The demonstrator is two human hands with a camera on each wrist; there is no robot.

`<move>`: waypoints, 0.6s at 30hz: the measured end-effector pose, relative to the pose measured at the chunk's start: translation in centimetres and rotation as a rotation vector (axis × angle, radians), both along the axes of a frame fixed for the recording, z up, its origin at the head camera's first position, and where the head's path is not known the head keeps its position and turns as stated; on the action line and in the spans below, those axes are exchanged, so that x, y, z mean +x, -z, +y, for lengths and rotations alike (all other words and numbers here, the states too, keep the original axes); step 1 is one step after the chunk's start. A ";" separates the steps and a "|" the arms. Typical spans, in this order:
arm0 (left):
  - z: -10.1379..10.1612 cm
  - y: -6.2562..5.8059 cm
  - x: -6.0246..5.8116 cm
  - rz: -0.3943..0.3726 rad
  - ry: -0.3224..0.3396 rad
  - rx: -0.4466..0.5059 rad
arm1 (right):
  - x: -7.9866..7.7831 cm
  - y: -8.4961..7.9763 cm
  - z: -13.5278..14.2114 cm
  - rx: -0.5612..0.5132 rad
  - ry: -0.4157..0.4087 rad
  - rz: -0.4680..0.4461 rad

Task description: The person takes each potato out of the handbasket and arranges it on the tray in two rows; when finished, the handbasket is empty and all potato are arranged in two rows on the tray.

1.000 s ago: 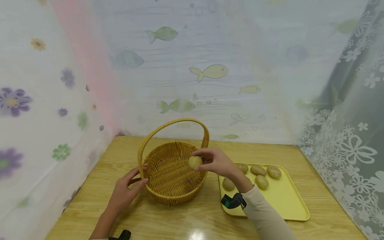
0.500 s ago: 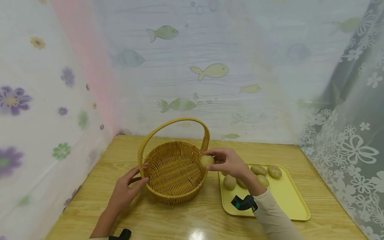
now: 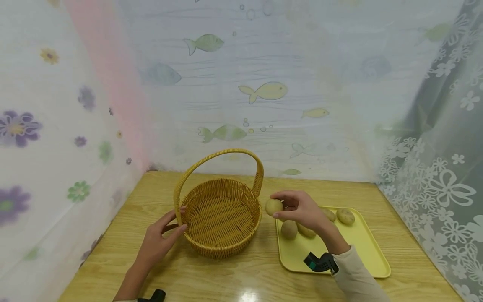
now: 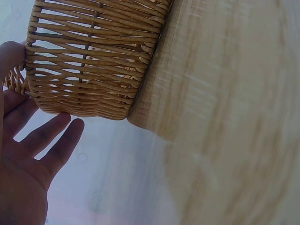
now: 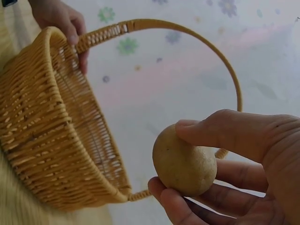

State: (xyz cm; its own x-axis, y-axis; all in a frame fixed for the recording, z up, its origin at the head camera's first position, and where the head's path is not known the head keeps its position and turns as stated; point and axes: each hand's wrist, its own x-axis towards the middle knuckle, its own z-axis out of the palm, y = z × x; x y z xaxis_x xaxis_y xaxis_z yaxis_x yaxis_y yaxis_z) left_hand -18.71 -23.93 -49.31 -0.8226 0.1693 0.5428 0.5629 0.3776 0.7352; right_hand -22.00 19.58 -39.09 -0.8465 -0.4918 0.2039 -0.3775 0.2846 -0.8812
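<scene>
A wicker basket (image 3: 226,247) with a tall arched handle stands on the table, and no contents show inside it. At its left side my left hand (image 3: 158,241) grips the rim by the foot of the handle; in the left wrist view the thumb lies at the rim and two fingers (image 4: 61,145) stretch along the outer wall. My right hand (image 3: 305,212) pinches a round, pale potato (image 3: 273,206) between thumb and fingers, in the air just right of the basket. In the right wrist view the potato (image 5: 180,161) shows clearly, with the basket behind it.
A yellow tray (image 3: 366,258) lies to the right under the right forearm. Several potatoes rest on it, one near its left edge (image 3: 289,230) and one at the back (image 3: 345,216); the arm hides part of the group. Patterned curtains (image 3: 264,138) surround the table.
My right hand has moved to the right with the potato, from over the basket's right rim to the gap between basket and tray. The left hand and basket have stayed put.
</scene>
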 end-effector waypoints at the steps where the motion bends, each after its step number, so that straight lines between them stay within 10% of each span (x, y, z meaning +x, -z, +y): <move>1: 0.0 0.0 0.0 -0.001 -0.001 0.001 | 0.1 0.1 0.2 0.004 0.005 -0.001; 18: 0.1 0.0 0.2 -0.012 -0.006 0.015 | 1.9 0.8 3.6 0.017 0.079 0.038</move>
State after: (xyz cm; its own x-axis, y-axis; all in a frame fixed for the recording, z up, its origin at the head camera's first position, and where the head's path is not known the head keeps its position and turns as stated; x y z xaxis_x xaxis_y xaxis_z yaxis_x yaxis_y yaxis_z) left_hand -18.56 -23.84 -49.33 -0.8301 0.1564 0.5352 0.5517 0.3702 0.7474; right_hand -20.08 23.21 -39.94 -0.8745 -0.4277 0.2288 -0.3865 0.3294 -0.8615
